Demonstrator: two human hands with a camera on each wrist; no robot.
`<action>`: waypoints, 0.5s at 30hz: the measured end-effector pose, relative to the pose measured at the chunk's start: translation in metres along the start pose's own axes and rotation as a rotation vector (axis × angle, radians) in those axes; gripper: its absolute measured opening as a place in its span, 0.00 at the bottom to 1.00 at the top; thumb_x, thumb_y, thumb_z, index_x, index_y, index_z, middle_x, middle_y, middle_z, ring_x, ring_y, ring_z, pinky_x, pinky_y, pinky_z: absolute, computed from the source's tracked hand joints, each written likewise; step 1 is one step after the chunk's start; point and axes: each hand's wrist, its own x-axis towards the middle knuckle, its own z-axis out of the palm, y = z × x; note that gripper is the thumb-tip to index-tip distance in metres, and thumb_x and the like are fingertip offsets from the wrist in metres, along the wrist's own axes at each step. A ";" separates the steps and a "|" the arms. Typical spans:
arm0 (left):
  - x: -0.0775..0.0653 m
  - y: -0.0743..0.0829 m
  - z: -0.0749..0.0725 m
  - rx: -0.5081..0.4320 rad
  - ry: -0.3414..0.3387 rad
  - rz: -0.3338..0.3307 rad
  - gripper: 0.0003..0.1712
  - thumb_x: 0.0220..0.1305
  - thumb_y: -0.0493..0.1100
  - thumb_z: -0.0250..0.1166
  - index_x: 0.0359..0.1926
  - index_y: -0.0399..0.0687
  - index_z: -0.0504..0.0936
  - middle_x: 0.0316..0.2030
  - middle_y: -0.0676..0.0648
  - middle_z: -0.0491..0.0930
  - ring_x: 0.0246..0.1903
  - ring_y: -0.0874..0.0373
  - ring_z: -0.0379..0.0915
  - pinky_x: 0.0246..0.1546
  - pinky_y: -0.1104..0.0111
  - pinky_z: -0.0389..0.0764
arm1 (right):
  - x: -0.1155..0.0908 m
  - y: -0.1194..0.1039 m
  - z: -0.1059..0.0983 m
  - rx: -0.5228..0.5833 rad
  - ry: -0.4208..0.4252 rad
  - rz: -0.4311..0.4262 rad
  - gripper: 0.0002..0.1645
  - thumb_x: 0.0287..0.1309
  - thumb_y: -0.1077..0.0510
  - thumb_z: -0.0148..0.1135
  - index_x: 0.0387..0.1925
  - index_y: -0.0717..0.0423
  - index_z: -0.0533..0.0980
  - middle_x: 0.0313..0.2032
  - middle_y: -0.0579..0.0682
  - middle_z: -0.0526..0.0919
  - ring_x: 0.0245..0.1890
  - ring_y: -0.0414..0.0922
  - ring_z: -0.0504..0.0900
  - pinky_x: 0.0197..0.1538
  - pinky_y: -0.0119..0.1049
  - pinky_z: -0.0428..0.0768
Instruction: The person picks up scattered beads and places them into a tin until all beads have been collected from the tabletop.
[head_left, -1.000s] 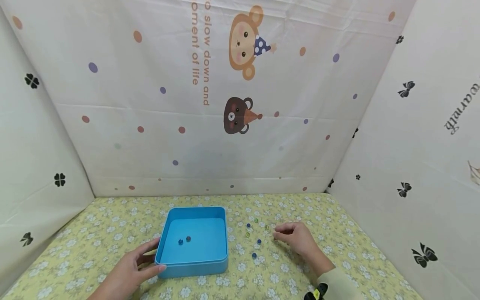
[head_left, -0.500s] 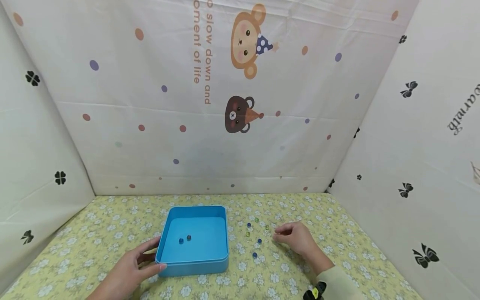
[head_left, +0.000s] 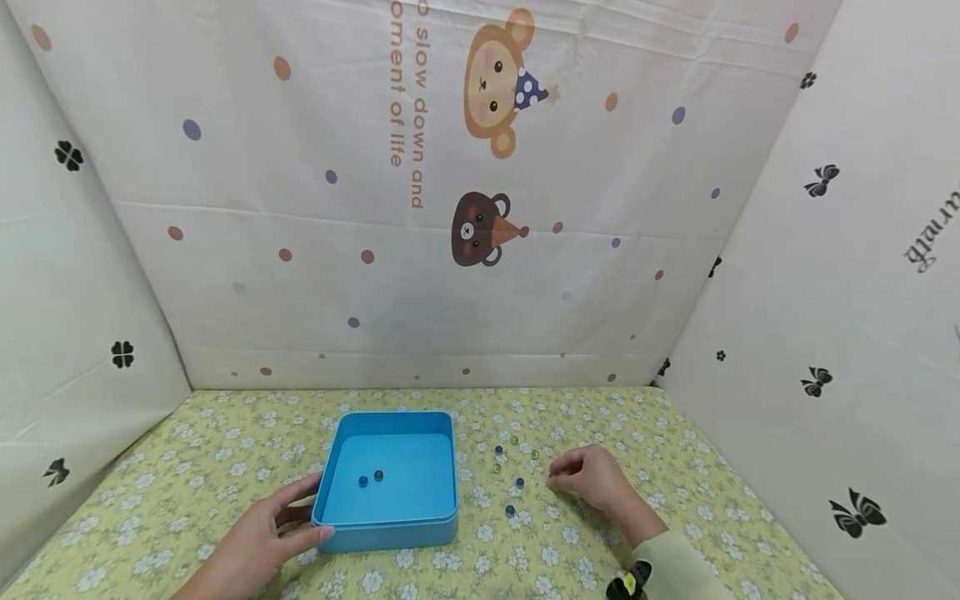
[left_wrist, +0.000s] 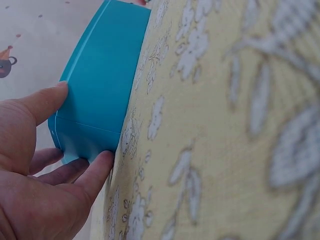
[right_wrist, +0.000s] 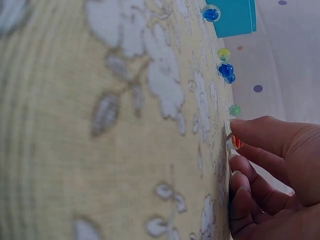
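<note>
My left hand [head_left: 258, 533] holds the near left corner of a square, open-topped blue box [head_left: 393, 537]. In the left wrist view its thumb [left_wrist: 52, 97] lies on one outer wall and the fingers on the adjoining one. Inside the box lie a blue marble [head_left: 363, 482] and a reddish one [head_left: 378, 476]. My right hand [head_left: 592, 479] is down on the cloth, right of the loose marbles. The right wrist view has a clear marble with an orange-red core [right_wrist: 236, 142] pinched between its thumb and forefinger; the head view hides that marble behind the fingers.
Several blue and yellow-green marbles, such as a blue one [head_left: 510, 510] and a green one [head_left: 514, 440], lie between box and right hand. A yellow flowered cloth [head_left: 247, 450] covers the table. Printed white curtains [head_left: 420, 350] stand behind and on both sides.
The head view has shifted very slightly. Both hands, the box and the marbles keep their places.
</note>
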 end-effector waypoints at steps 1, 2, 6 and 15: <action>0.000 0.000 0.000 -0.001 -0.004 0.002 0.53 0.63 0.51 0.74 0.81 0.45 0.55 0.75 0.25 0.56 0.67 0.27 0.68 0.58 0.53 0.92 | 0.000 0.000 0.000 -0.002 -0.005 -0.007 0.11 0.56 0.60 0.77 0.42 0.58 0.89 0.33 0.49 0.88 0.31 0.42 0.82 0.31 0.32 0.87; 0.001 0.000 0.000 -0.002 -0.005 0.002 0.54 0.63 0.51 0.74 0.81 0.45 0.55 0.75 0.25 0.56 0.67 0.28 0.68 0.58 0.53 0.92 | 0.000 0.000 0.000 -0.003 -0.008 -0.014 0.11 0.56 0.60 0.77 0.42 0.58 0.89 0.32 0.49 0.88 0.31 0.42 0.82 0.31 0.32 0.87; 0.003 -0.004 -0.002 -0.011 -0.020 0.008 0.55 0.62 0.52 0.74 0.81 0.45 0.54 0.76 0.26 0.55 0.67 0.28 0.68 0.58 0.53 0.92 | -0.001 -0.001 0.000 -0.005 -0.007 -0.030 0.11 0.57 0.61 0.76 0.43 0.59 0.88 0.31 0.49 0.87 0.29 0.43 0.81 0.30 0.31 0.85; 0.010 -0.013 -0.005 -0.005 -0.060 0.016 0.56 0.62 0.56 0.73 0.81 0.44 0.52 0.76 0.25 0.52 0.66 0.29 0.69 0.58 0.53 0.92 | -0.004 -0.001 0.003 -0.045 0.043 -0.044 0.07 0.57 0.61 0.76 0.39 0.56 0.89 0.34 0.48 0.88 0.29 0.42 0.81 0.28 0.32 0.84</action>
